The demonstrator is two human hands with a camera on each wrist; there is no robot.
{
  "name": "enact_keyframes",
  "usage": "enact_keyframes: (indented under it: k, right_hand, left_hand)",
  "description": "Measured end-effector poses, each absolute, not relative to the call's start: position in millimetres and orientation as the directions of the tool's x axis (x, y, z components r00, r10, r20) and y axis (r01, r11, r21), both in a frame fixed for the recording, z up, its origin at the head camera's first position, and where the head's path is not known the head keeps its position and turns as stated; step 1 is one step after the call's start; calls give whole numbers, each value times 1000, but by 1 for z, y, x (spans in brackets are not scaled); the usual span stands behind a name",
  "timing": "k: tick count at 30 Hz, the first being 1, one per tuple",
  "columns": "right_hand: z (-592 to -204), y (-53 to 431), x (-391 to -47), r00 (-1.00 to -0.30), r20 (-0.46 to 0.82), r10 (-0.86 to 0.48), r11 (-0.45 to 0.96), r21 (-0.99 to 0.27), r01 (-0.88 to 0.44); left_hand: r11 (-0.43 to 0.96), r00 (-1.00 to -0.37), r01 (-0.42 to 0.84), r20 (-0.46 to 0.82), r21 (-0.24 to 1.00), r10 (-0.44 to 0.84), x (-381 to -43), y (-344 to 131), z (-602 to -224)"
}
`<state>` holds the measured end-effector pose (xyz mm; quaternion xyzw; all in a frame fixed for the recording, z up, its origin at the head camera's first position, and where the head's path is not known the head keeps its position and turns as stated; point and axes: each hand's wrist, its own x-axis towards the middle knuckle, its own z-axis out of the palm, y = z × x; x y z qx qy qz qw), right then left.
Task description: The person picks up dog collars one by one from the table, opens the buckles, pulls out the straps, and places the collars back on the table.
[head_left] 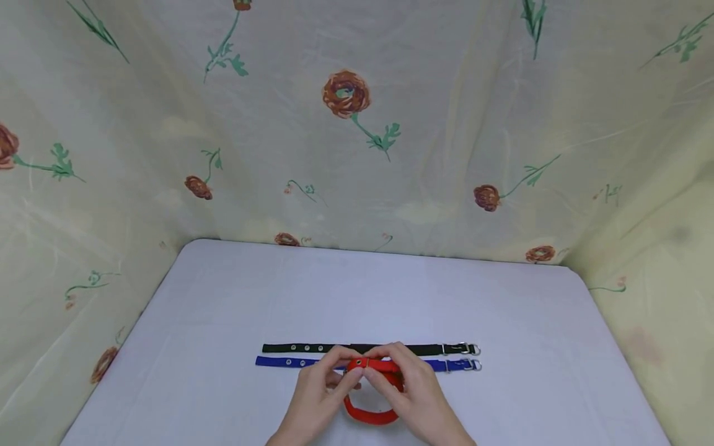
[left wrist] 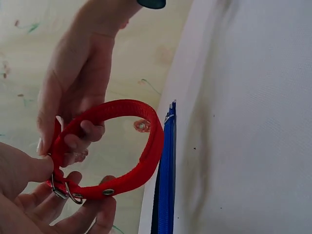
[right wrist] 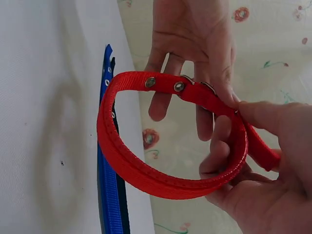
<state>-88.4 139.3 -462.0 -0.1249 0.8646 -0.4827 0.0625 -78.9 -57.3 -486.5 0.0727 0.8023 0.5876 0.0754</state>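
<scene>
Both hands hold a red collar (head_left: 372, 417), bent into a loop above the near part of the table. My left hand (head_left: 319, 396) pinches it by the metal buckle (left wrist: 59, 193) and D-ring. With thumb and fingers, my right hand (head_left: 419, 389) grips the strap close beside the buckle, and a loose red end (right wrist: 263, 153) sticks out past its thumb. The strap passes through the buckle; metal eyelets (right wrist: 150, 82) show on the band. Just beyond the hands, a blue collar (head_left: 457, 365) lies flat, partly hidden by them.
A black collar (head_left: 401, 349) lies straight behind the blue one, roughly parallel, with its buckle at the right. The white table (head_left: 223, 291) is bordered by a flowered cloth (head_left: 424, 124) at the back and both sides.
</scene>
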Motion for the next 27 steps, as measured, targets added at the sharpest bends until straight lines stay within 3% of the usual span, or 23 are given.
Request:
enact_keyframes:
  k: [10, 27]
  right_hand:
    - [-462, 138, -88, -963, 24, -267, 476, -866, -154]
    - [-457, 139, -87, -973, -6, -231, 417, -904, -93]
  left_hand:
    - [279, -965, 64, -11, 958, 260, -74, -59, -482]
    - [234, -956, 21, -49, 972, 289, -75, -63, -478]
